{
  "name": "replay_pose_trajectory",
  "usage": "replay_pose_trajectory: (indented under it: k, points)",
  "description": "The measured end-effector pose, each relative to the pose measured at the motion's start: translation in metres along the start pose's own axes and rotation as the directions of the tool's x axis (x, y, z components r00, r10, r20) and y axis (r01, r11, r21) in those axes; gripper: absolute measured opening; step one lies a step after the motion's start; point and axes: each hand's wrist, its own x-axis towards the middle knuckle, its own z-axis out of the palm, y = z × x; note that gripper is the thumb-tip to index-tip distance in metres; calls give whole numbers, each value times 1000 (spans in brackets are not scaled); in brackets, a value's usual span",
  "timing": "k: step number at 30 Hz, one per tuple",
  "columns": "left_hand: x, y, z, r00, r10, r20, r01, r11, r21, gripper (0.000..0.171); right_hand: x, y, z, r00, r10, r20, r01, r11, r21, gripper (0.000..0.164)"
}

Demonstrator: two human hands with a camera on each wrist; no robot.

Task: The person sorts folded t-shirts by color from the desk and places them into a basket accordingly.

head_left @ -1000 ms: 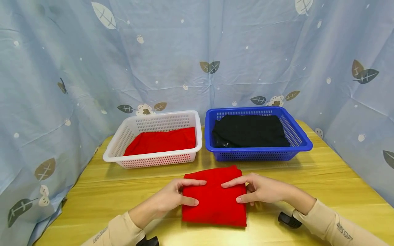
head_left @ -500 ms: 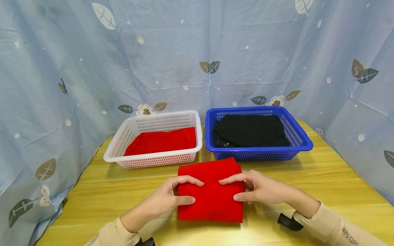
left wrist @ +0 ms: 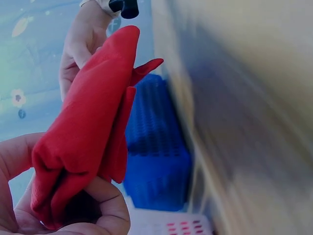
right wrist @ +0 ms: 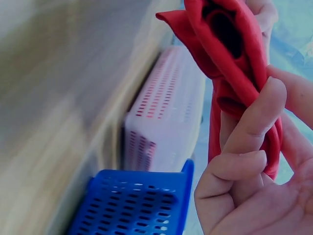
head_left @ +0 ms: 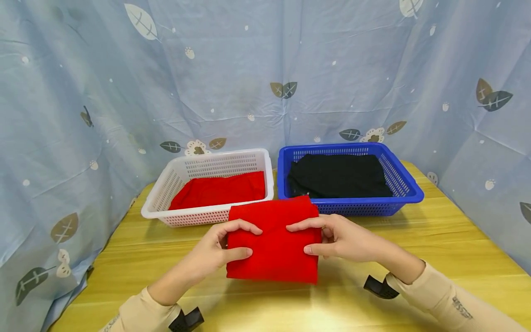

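Note:
A folded red garment [head_left: 274,249] hangs above the table between my two hands. My left hand [head_left: 213,251] grips its left side, thumb and index finger on top and the other fingers curled underneath, as the left wrist view shows. On the opposite side my right hand [head_left: 346,237] pinches the layers the same way; the right wrist view shows its fingers [right wrist: 249,122] under the rolled fabric edge. A loose corner [left wrist: 146,68] sticks out from the underside. The far edge of the bundle overlaps the rims of both baskets in the head view.
A white basket [head_left: 157,214] at the back left holds red folded cloth [head_left: 217,191]. Beside it on the right, a blue basket [head_left: 410,196] holds black folded cloth [head_left: 340,175]. Both stand on the wooden table [head_left: 145,258] before a patterned blue curtain [head_left: 232,69].
Both hands have lifted the folded red garment off the table and carried it forward and a little left, toward the baskets. The baskets have stayed in place.

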Motion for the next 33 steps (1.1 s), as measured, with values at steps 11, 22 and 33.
replay_pose_trajectory:
  k: [11,22,33]
  points:
    - [2,18,-31,993,-11,-114,16,999,43,44,39,-15,-10,998,24,-49,-25,1000,-6,51]
    - [12,20,-67,971,-14,-240,20,1000,24,47,96,-21,-18,996,0,-89,-3,1000,-30,50]
    - [35,14,-105,943,-12,-332,18,1000,15,46,152,-18,-24,995,63,-76,-64,998,-11,54]
